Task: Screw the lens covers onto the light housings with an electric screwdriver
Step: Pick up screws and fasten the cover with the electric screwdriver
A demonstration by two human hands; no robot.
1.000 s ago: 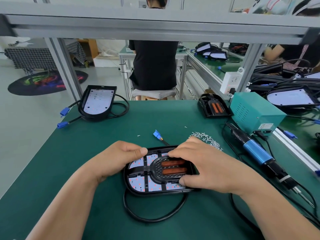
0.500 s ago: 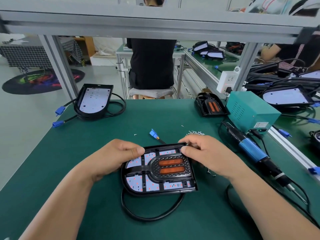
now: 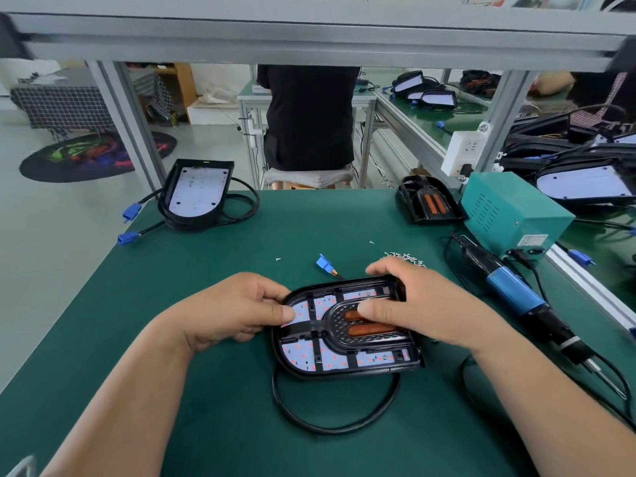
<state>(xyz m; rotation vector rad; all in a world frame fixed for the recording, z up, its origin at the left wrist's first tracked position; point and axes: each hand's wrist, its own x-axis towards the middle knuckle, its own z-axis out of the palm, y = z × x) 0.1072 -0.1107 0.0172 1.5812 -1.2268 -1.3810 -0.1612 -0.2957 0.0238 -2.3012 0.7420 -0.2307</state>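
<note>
Right hand [image 3: 425, 313] — now around lens cover [image 3: 331, 333]

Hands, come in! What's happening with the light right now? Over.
Left hand and right hand grip the light housing, thumbs on lens cover. Electric screwdriver lies unused at right. Nothing blocking.

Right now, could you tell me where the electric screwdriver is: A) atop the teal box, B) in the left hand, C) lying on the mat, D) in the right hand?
C: the electric screwdriver lies on the green mat, while the left hand and right hand grip the light housing.
</note>
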